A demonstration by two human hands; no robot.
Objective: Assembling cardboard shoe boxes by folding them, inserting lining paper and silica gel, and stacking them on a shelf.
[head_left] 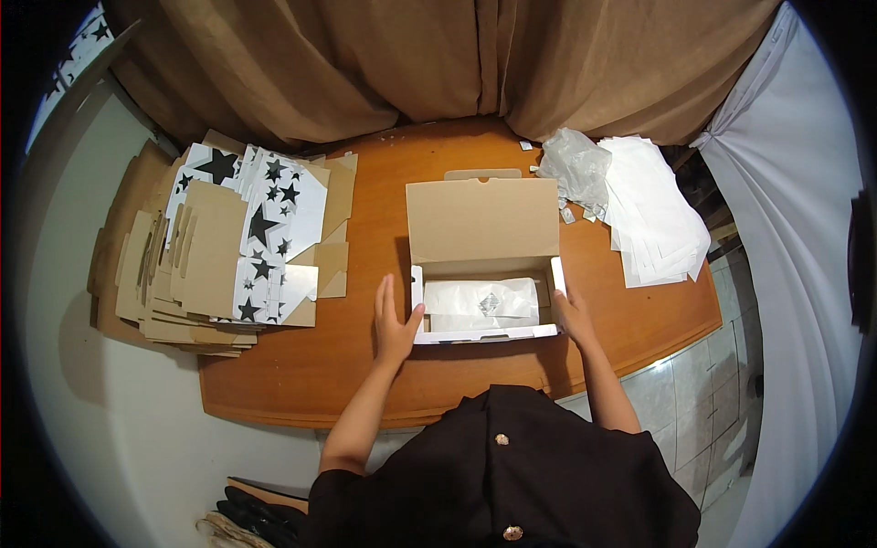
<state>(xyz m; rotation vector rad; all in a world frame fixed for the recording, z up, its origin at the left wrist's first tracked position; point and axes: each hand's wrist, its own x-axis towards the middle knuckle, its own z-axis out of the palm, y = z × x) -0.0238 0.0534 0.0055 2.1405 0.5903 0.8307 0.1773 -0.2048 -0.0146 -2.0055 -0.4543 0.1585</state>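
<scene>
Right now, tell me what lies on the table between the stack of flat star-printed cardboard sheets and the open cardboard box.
Bare orange wooden table lies between the stack of flat star-printed cardboard sheets and the open cardboard box; lower down, the left hand rests against the box, in the head view.

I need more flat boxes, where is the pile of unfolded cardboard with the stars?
In the head view, the pile of flat star-printed cardboard lies on the left end of the wooden table, left of the open box that the left hand touches.
</scene>
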